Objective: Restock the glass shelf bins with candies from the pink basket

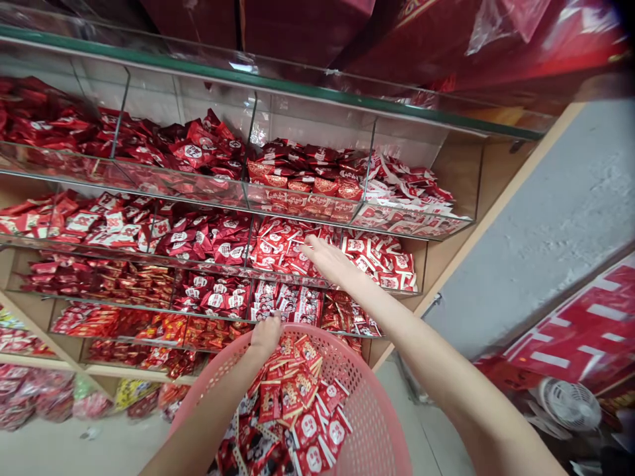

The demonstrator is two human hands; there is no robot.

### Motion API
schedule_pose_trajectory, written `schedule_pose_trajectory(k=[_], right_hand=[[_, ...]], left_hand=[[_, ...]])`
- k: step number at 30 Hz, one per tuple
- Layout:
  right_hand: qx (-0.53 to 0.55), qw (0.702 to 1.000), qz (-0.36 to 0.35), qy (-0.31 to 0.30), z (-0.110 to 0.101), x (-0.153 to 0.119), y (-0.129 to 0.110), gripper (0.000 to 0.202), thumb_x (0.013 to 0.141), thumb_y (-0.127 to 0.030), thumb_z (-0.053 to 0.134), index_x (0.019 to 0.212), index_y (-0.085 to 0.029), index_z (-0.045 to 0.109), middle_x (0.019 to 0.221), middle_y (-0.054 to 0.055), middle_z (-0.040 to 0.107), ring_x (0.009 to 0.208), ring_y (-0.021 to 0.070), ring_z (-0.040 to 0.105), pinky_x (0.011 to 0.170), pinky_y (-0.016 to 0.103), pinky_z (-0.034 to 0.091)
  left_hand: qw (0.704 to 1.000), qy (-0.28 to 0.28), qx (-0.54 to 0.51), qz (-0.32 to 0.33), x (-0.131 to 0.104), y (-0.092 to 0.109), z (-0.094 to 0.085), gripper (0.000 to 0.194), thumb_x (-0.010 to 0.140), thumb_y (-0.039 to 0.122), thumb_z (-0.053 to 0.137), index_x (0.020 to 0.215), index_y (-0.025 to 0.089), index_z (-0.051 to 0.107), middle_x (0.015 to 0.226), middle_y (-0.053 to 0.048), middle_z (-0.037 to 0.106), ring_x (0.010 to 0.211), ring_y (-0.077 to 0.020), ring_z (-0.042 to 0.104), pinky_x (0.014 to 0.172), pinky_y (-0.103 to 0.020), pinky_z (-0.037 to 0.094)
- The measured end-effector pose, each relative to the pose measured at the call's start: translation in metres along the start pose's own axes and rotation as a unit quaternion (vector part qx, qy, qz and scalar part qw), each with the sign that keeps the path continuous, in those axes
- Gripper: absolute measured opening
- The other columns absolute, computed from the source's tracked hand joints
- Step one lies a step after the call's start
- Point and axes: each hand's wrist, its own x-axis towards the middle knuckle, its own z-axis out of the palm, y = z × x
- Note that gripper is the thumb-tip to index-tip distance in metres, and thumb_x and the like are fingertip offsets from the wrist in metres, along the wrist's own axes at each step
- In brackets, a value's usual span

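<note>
A pink plastic basket (384, 423) with a perforated wall stands in front of the shelves. Inside it lie many small red packets (297, 390), some edged in white. My left hand (266, 332) is closed on the basket's far rim. My right hand (321, 256) reaches over a clear-fronted compartment of red-and-white packets (278, 241), its fingers stretched out at the packets and partly hidden. No packet shows clearly in that hand.
Rows of clear-walled bins with red packets (213, 142) fill the wooden shelf unit. A glass shelf edge (307, 89) runs above, under large red items. On the right are a grey wall (536, 192) and a white fan (569, 403). Bagged goods (54, 396) lie low at left.
</note>
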Motion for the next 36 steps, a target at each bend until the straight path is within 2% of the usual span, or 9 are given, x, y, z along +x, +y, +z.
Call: schedule_pose_trajectory(k=[8,13,15,17,20,22,25,30,36], right_hand=[[-0.020,0.999,-0.028,-0.035,0.002,0.013,-0.004,0.031,0.087,-0.004,0.043,0.112,-0.017,0.056,0.111,0.011,0.048,0.104,0.0205,0.051,0.084,0.033,0.045],[0.211,0.973,-0.006,0.089,0.006,-0.008,0.009,0.038,0.079,-0.007,0.053,0.116,-0.016,0.052,0.117,0.009,0.047,0.095,0.0173,0.053,0.087,0.036,0.045],[0.397,0.902,0.048,0.161,0.011,-0.025,0.005,0.038,0.079,-0.015,0.057,0.117,-0.019,0.051,0.115,0.007,0.049,0.086,0.0139,0.055,0.081,0.033,0.049],[0.580,0.785,0.114,0.184,0.016,-0.046,-0.005,0.039,0.079,-0.025,0.061,0.116,-0.022,0.051,0.107,0.004,0.055,0.080,0.0120,0.056,0.075,0.030,0.051],[0.761,0.605,0.176,0.150,0.026,-0.077,-0.025,0.040,0.077,-0.031,0.066,0.114,-0.024,0.054,0.095,0.001,0.060,0.079,0.0114,0.058,0.073,0.026,0.052],[0.818,0.527,0.195,0.127,0.032,-0.094,-0.036,0.039,0.075,-0.030,0.069,0.112,-0.025,0.057,0.090,-0.001,0.062,0.076,0.0103,0.059,0.073,0.024,0.052],[0.852,0.472,0.206,0.098,0.042,-0.114,-0.048,0.039,0.073,-0.027,0.072,0.109,-0.025,0.059,0.086,-0.002,0.063,0.072,0.0090,0.059,0.071,0.023,0.052],[0.869,0.444,0.202,0.084,0.055,-0.131,-0.056,0.037,0.072,-0.025,0.073,0.106,-0.025,0.060,0.087,-0.001,0.065,0.073,0.0091,0.060,0.070,0.022,0.052],[0.893,0.370,0.232,0.105,0.067,-0.130,-0.055,0.027,0.073,-0.023,0.072,0.097,-0.022,0.061,0.083,-0.002,0.064,0.070,0.0068,0.059,0.068,0.019,0.050]], left_hand=[[1.000,0.010,0.017,0.000,0.002,-0.001,0.004,0.041,0.091,0.027,0.035,0.126,0.007,0.042,0.103,-0.019,0.063,0.101,-0.0272,0.061,0.082,-0.034,0.048],[1.000,0.013,0.012,0.001,0.001,-0.001,0.002,0.040,0.091,0.025,0.034,0.126,0.007,0.043,0.103,-0.018,0.064,0.100,-0.0272,0.062,0.082,-0.035,0.048],[1.000,0.010,0.005,0.000,0.001,0.000,0.001,0.040,0.091,0.025,0.035,0.126,0.007,0.042,0.103,-0.018,0.064,0.099,-0.0264,0.062,0.081,-0.034,0.048],[1.000,0.008,0.001,-0.002,0.000,0.000,0.001,0.041,0.091,0.025,0.036,0.127,0.007,0.041,0.102,-0.018,0.064,0.099,-0.0257,0.062,0.081,-0.033,0.048],[1.000,0.008,0.001,-0.002,0.000,-0.001,0.003,0.041,0.091,0.026,0.034,0.127,0.007,0.041,0.101,-0.019,0.064,0.098,-0.0256,0.062,0.081,-0.033,0.047],[1.000,0.006,0.004,-0.004,-0.001,-0.001,0.005,0.040,0.091,0.026,0.033,0.125,0.008,0.042,0.102,-0.019,0.064,0.099,-0.0258,0.062,0.082,-0.034,0.047],[1.000,0.006,0.003,-0.007,-0.002,-0.002,0.007,0.037,0.091,0.026,0.031,0.123,0.010,0.043,0.102,-0.018,0.064,0.099,-0.0257,0.062,0.081,-0.034,0.047],[1.000,0.016,0.002,-0.004,0.001,-0.004,0.008,0.039,0.091,0.028,0.033,0.125,0.010,0.041,0.102,-0.017,0.064,0.099,-0.0260,0.062,0.080,-0.034,0.047],[0.999,0.030,0.009,0.009,0.007,-0.007,0.009,0.037,0.092,0.032,0.032,0.121,0.011,0.043,0.097,-0.015,0.066,0.095,-0.0265,0.063,0.077,-0.035,0.047]])
